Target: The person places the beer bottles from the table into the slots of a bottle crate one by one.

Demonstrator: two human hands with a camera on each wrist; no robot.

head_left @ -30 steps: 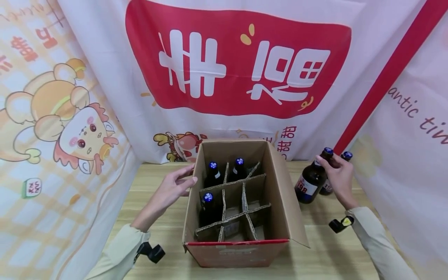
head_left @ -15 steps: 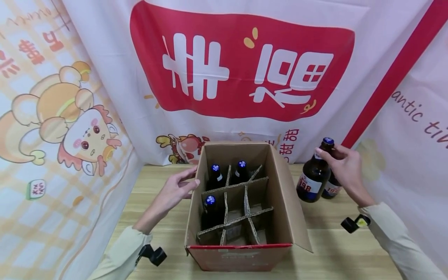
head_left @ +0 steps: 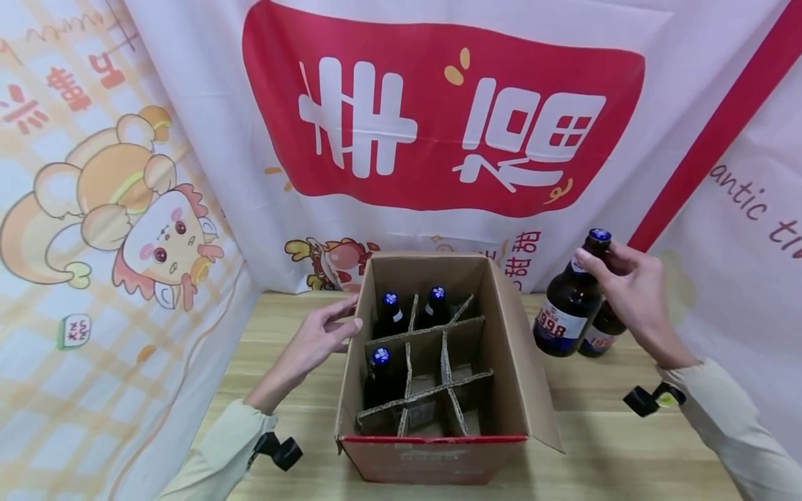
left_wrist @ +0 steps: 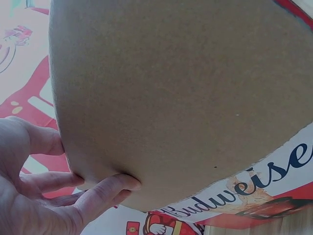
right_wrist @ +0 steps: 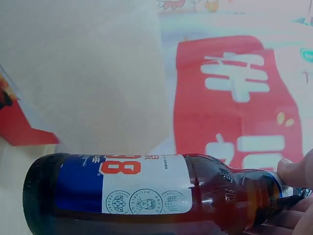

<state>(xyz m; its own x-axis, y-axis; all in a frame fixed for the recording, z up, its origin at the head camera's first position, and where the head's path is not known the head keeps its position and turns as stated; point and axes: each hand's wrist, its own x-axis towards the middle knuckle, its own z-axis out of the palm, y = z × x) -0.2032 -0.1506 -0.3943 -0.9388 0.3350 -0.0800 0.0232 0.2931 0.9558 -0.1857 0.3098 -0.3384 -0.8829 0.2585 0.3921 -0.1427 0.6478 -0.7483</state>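
An upright cardboard box (head_left: 432, 460) with crossed dividers (head_left: 416, 327) holds three dark bottles with blue caps, one of them a front-left bottle (head_left: 381, 379). My left hand (head_left: 316, 341) is at the box's left side; its thumb presses the flap (left_wrist: 195, 88) while other fingers grip its edge. To the right of the box, my right hand (head_left: 639, 299) grips a brown beer bottle (head_left: 564, 316) by the neck. That bottle leans slightly, its white and blue label (right_wrist: 146, 183) showing. Behind it stands another beer bottle (head_left: 604, 330), partly hidden by the hand.
The box's right flap (head_left: 529, 362) sticks outward between the box and the held bottle. A wooden table (head_left: 601, 452) lies beneath. Printed cloth (head_left: 464, 125) hangs at the back and both sides.
My right hand has lifted the beer bottle slightly from beside the other one. The left hand stays at the box's left side. The head view has shifted slightly.
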